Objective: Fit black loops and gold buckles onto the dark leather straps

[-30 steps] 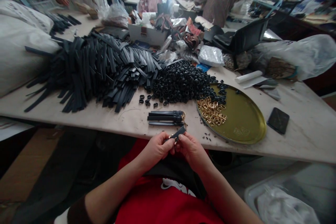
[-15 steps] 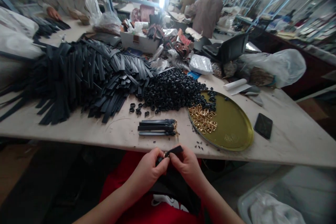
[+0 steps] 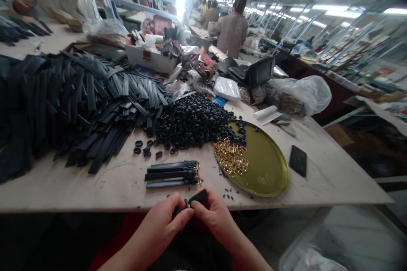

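Note:
My left hand (image 3: 173,216) pinches a black strap and its small gold buckle (image 3: 187,203) just past the table's front edge. Close beside it, my right hand (image 3: 210,209) is closed on the same black strap (image 3: 199,196), whose end sticks out above the thumb. The strap's other part is hidden by my fingers. Beyond my hands, several finished-looking straps with gold buckles (image 3: 171,173) lie side by side on the table. Loose gold buckles (image 3: 230,159) are heaped on the left part of a round gold tray (image 3: 270,161).
A pile of small black loops (image 3: 190,120) lies at mid-table, and a large stack of black straps (image 3: 79,93) at left. A phone (image 3: 298,160) rests right of the tray. Plastic bags and scraps crowd the back. A co-worker (image 3: 63,0) sits far left.
The view has turned to the right and tipped up, so the table sits lower and further left. Both hands keep hold of the strap and buckle, with little visible change in grip.

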`<action>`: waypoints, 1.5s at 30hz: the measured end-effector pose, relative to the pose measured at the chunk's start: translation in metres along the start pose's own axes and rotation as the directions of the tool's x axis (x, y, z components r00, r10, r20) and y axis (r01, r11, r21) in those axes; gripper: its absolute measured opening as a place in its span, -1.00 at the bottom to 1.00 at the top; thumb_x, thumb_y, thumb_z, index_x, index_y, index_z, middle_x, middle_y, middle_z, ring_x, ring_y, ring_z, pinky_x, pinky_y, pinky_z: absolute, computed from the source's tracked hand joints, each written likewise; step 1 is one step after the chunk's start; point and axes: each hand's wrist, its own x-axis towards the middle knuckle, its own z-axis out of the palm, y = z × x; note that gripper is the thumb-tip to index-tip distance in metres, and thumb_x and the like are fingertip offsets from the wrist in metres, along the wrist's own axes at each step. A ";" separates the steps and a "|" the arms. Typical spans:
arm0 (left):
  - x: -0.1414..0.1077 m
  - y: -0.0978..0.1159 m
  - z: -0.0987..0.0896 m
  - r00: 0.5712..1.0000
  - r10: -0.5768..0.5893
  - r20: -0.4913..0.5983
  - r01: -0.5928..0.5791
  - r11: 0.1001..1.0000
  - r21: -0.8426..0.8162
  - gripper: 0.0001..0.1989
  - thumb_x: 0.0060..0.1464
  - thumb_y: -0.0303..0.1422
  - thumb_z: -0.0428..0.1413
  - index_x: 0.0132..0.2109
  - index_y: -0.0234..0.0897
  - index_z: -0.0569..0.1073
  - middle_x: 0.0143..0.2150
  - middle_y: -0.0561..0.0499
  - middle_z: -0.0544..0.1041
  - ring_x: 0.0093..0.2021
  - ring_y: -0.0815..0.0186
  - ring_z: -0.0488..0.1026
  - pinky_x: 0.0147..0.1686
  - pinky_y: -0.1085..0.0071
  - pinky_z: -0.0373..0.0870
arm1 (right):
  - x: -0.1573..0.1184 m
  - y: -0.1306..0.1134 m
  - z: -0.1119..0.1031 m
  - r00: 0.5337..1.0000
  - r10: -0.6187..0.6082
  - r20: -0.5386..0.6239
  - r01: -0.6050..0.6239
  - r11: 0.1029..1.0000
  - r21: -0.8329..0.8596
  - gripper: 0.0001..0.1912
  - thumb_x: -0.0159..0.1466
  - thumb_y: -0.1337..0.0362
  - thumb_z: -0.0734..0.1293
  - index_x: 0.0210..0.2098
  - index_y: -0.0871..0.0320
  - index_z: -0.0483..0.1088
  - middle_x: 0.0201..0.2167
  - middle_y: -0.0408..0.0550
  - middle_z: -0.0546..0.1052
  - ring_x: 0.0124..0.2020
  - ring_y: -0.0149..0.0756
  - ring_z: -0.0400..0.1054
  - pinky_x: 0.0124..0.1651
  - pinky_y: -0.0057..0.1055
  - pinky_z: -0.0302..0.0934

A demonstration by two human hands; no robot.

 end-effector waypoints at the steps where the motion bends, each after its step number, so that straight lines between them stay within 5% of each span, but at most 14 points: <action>1: 0.005 -0.001 -0.002 1.000 0.004 -0.007 -0.005 1.000 -0.013 -0.70 0.01 -0.10 -0.03 -0.47 -0.24 0.23 -0.59 0.12 0.35 -0.54 0.36 0.25 -0.53 0.48 0.11 | 0.001 -0.002 0.000 0.999 -0.032 -0.005 0.032 0.999 -0.015 -0.80 0.13 0.15 0.28 -0.46 0.14 0.22 -0.55 -0.23 0.27 -0.50 -0.44 0.14 -0.42 -0.49 0.07; 5: 0.022 -0.001 -0.006 0.999 0.012 -0.039 -0.016 0.995 -0.102 -0.77 0.01 -0.16 0.00 -0.31 -0.24 0.28 -0.52 0.12 0.42 -0.57 0.38 0.29 -0.52 0.48 0.17 | 0.008 -0.015 -0.015 0.988 -0.115 0.105 0.129 0.981 -0.146 -0.79 0.21 0.12 0.22 -0.39 0.14 0.31 -0.47 -0.16 0.36 -0.42 -0.40 0.21 -0.35 -0.46 0.10; 8: 0.030 0.004 -0.007 0.996 0.092 -0.020 -0.093 0.992 -0.087 -0.74 0.06 -0.24 -0.04 -0.10 -0.22 0.31 -0.43 0.10 0.45 -0.47 0.35 0.36 -0.42 0.47 0.22 | 0.039 -0.028 -0.050 0.968 -0.092 0.232 0.144 0.965 -0.217 -0.69 0.24 0.06 0.14 -0.31 0.16 0.34 -0.49 -0.13 0.40 -0.49 -0.39 0.24 -0.40 -0.45 0.15; 10: 0.034 0.007 -0.007 0.993 0.118 -0.006 -0.118 0.992 -0.050 -0.75 0.10 -0.23 -0.09 -0.14 -0.22 0.37 -0.48 0.11 0.42 -0.44 0.35 0.35 -0.39 0.48 0.21 | 0.074 -0.034 -0.079 0.973 -0.224 -0.063 0.169 0.865 -0.473 -0.68 0.27 0.09 0.08 -0.33 0.17 0.33 -0.53 -0.14 0.37 -0.48 -0.37 0.25 -0.40 -0.45 0.15; 12: 0.037 0.008 -0.007 0.995 0.098 -0.027 -0.099 0.994 -0.046 -0.73 0.12 -0.21 -0.11 -0.21 -0.24 0.38 -0.54 0.12 0.36 -0.47 0.36 0.33 -0.41 0.48 0.19 | 0.110 -0.036 -0.104 0.896 -0.389 -0.213 0.033 0.537 -0.843 -0.75 0.26 0.16 0.12 -0.34 0.15 0.34 -0.42 -0.09 0.41 -0.36 -0.33 0.29 -0.30 -0.43 0.14; 16: 0.039 0.007 -0.007 0.995 0.059 -0.074 -0.066 0.994 -0.085 -0.73 0.10 -0.19 -0.11 -0.21 -0.26 0.36 -0.57 0.15 0.32 -0.50 0.37 0.29 -0.44 0.49 0.17 | 0.156 -0.032 -0.124 0.900 -0.385 -0.203 -0.045 0.383 -0.923 -0.90 0.16 0.29 0.25 -0.41 0.17 0.38 -0.37 -0.01 0.40 -0.35 -0.27 0.29 -0.27 -0.38 0.08; 22: 0.033 0.009 -0.007 0.992 0.055 -0.117 -0.067 0.993 -0.096 -0.75 0.09 -0.18 -0.09 -0.28 -0.26 0.35 -0.59 0.16 0.29 -0.52 0.37 0.26 -0.46 0.49 0.15 | 0.155 -0.019 -0.120 0.913 -0.371 -0.170 -0.062 0.287 -0.956 -0.90 0.18 0.30 0.24 -0.42 0.16 0.37 -0.36 0.01 0.41 -0.32 -0.26 0.30 -0.25 -0.40 0.06; 28: 0.022 0.020 -0.002 0.985 0.108 -0.137 -0.123 0.987 -0.103 -0.77 0.07 -0.20 -0.07 -0.30 -0.26 0.35 -0.59 0.17 0.27 -0.54 0.40 0.23 -0.48 0.50 0.14 | 0.154 -0.009 -0.117 0.888 -0.404 -0.219 -0.101 0.294 -0.951 -0.85 0.16 0.33 0.26 -0.25 0.20 0.35 -0.27 0.05 0.42 -0.23 -0.24 0.30 -0.19 -0.41 0.08; 36: 0.003 0.011 -0.001 0.969 0.145 -0.200 -0.163 0.984 -0.074 -0.73 0.08 -0.18 -0.10 -0.26 -0.28 0.36 -0.60 0.17 0.28 -0.54 0.39 0.24 -0.48 0.49 0.15 | 0.144 -0.007 -0.115 0.859 -0.454 -0.235 -0.054 0.378 -0.924 -0.93 0.10 0.36 0.28 -0.38 0.19 0.34 -0.32 -0.02 0.38 -0.27 -0.26 0.27 -0.20 -0.40 0.09; 45: 0.012 0.021 -0.005 0.947 0.201 -0.249 -0.211 0.977 -0.013 -0.72 0.04 -0.18 -0.08 -0.28 -0.27 0.38 -0.61 0.14 0.32 -0.55 0.36 0.30 -0.48 0.47 0.19 | 0.117 -0.012 -0.119 0.838 -0.442 -0.319 0.006 0.592 -0.806 -0.77 0.17 0.23 0.18 -0.29 0.26 0.33 -0.39 0.00 0.44 -0.37 -0.27 0.30 -0.29 -0.37 0.16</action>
